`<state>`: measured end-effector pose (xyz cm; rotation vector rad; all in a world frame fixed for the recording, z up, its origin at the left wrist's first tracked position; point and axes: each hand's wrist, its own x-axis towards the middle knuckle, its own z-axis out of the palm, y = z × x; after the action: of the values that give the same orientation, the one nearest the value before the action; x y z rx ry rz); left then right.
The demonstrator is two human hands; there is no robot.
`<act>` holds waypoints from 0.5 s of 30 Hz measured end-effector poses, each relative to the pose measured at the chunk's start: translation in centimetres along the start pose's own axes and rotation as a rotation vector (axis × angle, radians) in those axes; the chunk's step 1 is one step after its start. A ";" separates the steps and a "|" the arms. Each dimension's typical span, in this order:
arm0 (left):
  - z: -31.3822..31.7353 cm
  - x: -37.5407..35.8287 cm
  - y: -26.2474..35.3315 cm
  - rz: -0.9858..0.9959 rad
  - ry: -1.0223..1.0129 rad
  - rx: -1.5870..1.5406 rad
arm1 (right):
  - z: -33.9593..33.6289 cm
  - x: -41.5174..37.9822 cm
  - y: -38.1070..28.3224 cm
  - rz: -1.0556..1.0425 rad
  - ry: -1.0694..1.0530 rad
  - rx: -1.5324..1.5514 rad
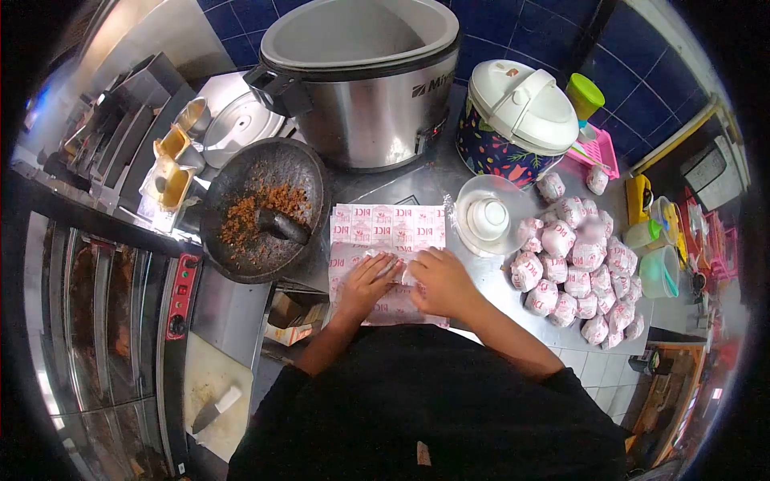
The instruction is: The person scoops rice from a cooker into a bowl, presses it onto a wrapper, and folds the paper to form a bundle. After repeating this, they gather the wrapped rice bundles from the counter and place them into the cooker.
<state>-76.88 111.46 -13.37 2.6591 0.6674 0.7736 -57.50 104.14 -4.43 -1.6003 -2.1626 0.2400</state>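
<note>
Printed paper sheets (pixel 389 226) lie on the metal counter in front of me. Over them, my left hand (pixel 369 282) rests with its fingers closed round a small paper-wrapped bundle, which they mostly cover. My right hand (pixel 439 282) pinches the paper at the bundle's right side, fingers bent. To the right, a white bowl (pixel 489 218) stands on a clear plate. Beyond it is a large pile of paper-wrapped balls (pixel 588 255). On the left sits a dark stone mortar (pixel 216 212) with reddish-brown crumbs and a pestle (pixel 282 226).
A large open steel rice cooker (pixel 361 112) stands behind the sheets, with a patterned cooker (pixel 501 156) to its right. A knife (pixel 216 409) lies on a white cutting board (pixel 210 369) at lower left. Plastic containers (pixel 659 271) stand at far right.
</note>
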 end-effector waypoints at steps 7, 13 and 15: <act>1.9 -1.7 -0.9 0.029 -0.038 0.163 | 9.2 2.0 -0.8 0.059 0.234 0.043; 1.9 -1.8 -0.7 0.015 -0.088 0.149 | 10.7 1.6 0.2 0.108 0.227 0.164; 2.1 -1.6 -0.6 -0.004 -0.067 0.134 | 11.3 1.4 0.4 0.110 0.226 0.167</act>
<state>-77.10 110.87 -15.94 2.7894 0.7308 0.6568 -62.46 106.96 -14.31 -1.5714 -1.8391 0.2526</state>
